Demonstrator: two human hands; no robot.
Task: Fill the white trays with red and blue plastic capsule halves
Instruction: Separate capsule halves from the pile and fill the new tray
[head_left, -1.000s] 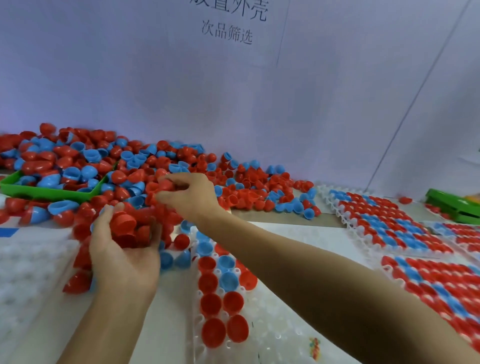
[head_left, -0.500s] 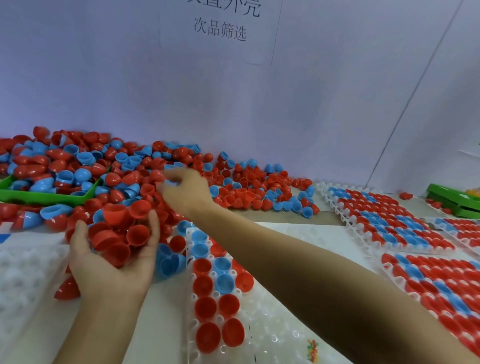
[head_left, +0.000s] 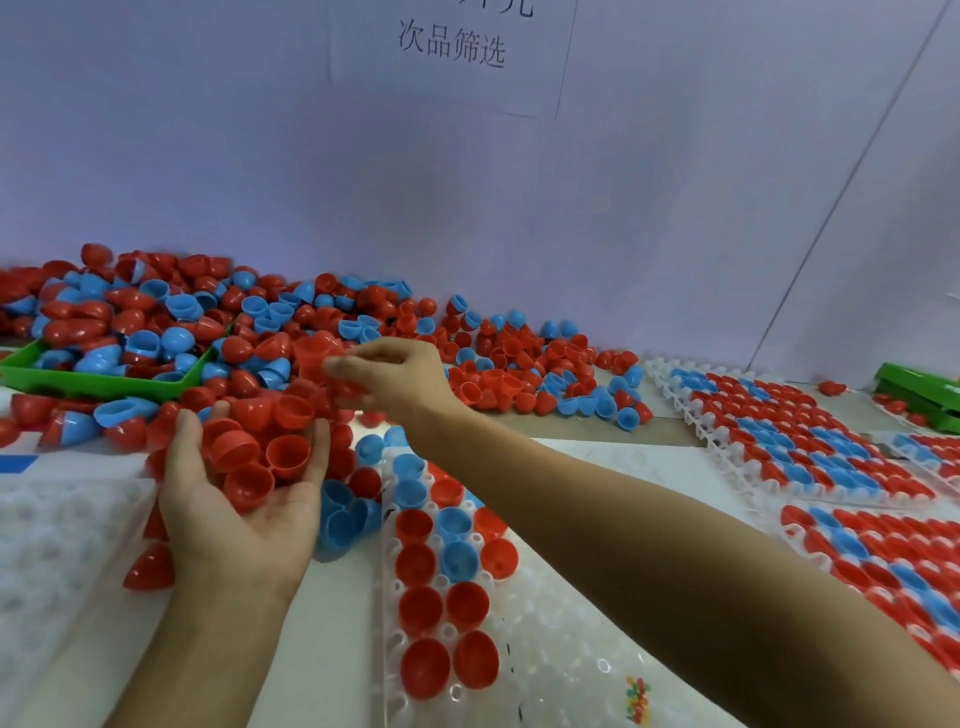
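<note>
Head view: capsule halves (head_left: 311, 332) heaped along the desk's far edge, a part-filled white tray (head_left: 550, 639) at its near edge.
Left hand (head_left: 244, 499) lies palm-up, fingers cupping red halves (head_left: 254, 457); right hand (head_left: 400, 379) hovers above, fingers pinching a red half (head_left: 314, 348).

Red, blue capsule halves (head_left: 291, 332); white tray (head_left: 545, 639); green bin (head_left: 104, 382).

This looks like a small factory packing station, a hand-assembly bench set against a plain wall. A printed paper sign (head_left: 452, 49) in Chinese characters is taped up there, and a great loose heap of capsule halves (head_left: 270, 332) sprawls across the surface. Filled white trays (head_left: 779, 431) lie in rows on the right, with a green bin (head_left: 104, 382) on the left.
</note>
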